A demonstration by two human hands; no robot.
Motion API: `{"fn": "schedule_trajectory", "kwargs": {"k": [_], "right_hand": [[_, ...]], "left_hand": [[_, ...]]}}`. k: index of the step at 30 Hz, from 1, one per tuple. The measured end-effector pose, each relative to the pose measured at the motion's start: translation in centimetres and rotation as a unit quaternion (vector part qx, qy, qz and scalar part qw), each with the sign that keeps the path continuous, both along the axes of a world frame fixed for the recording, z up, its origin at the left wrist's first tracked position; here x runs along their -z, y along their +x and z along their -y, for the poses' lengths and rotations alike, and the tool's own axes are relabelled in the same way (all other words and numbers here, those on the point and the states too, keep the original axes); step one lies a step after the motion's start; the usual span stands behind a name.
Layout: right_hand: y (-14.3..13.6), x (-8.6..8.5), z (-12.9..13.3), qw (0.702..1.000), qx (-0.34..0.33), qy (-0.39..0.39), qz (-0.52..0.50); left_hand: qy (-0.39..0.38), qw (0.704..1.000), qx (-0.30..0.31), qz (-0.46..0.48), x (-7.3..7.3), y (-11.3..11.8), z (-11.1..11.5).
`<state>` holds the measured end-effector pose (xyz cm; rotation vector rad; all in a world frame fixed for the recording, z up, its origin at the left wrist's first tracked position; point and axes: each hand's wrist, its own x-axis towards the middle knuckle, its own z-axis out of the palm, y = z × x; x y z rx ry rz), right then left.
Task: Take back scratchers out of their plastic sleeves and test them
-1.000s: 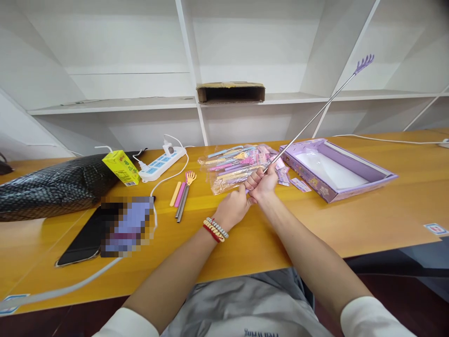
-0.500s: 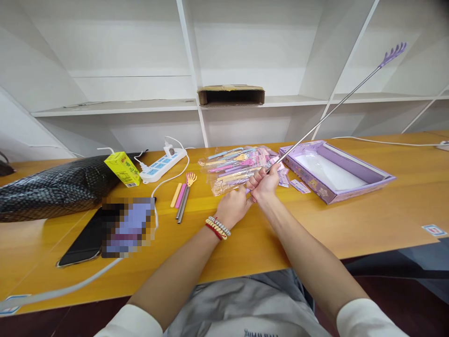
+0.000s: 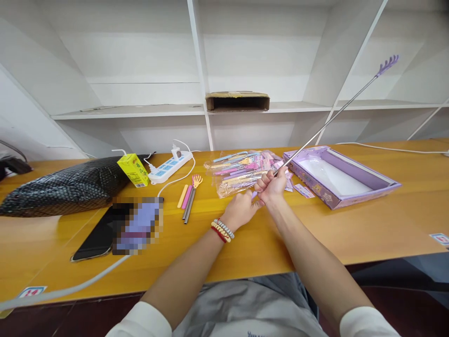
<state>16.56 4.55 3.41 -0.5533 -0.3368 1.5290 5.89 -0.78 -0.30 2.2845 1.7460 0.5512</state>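
Observation:
A telescopic back scratcher (image 3: 328,122) with a purple claw head and a thin metal rod slants up to the right, its rod extended. My left hand (image 3: 240,210) is closed around its purple handle at the lower end. Just above, my right hand (image 3: 273,187) wraps round the lower part of the rod, close against the left. Behind my hands lies a pile of back scratchers (image 3: 242,161) in clear plastic bags. To the left rest a yellow handle (image 3: 183,196), a pink handle (image 3: 187,198) and metal rods with claw heads (image 3: 197,181).
An open purple box (image 3: 315,187) stands on the right. Leftward are a power strip (image 3: 171,167) with white cables, a yellow drink carton (image 3: 133,171), a black wrapped package (image 3: 70,187) and a dark phone (image 3: 100,238). White shelves hold a cardboard box (image 3: 238,94).
The whole view has shifted slightly. A little more of the purple handle shows between my hands, which keep their grip. The claw end sits slightly lower in view.

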Motion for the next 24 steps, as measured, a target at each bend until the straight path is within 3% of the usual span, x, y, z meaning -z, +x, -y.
{"fn": "schedule_trajectory", "kwargs": {"k": [6, 9, 14, 24], "right_hand": [[-0.18, 0.74, -0.04, 1.0, 0.002, 0.012, -0.006], [-0.41, 0.85, -0.04, 1.0, 0.001, 0.006, -0.001], [-0.78, 0.86, -0.06, 1.0, -0.011, 0.016, 0.01], [-0.72, 0.49, -0.21, 1.0, 0.014, 0.014, 0.014]], "left_hand": [[0.08, 0.988, 0.071, 0.116, -0.13, -0.13, 0.01], [0.068, 0.984, 0.092, 0.134, -0.05, -0.22, -0.31], [0.015, 0.998, 0.042, 0.05, 0.29, -0.34, -0.47], [0.021, 0.999, 0.003, -0.034, -0.33, 0.36, -0.11]]}}
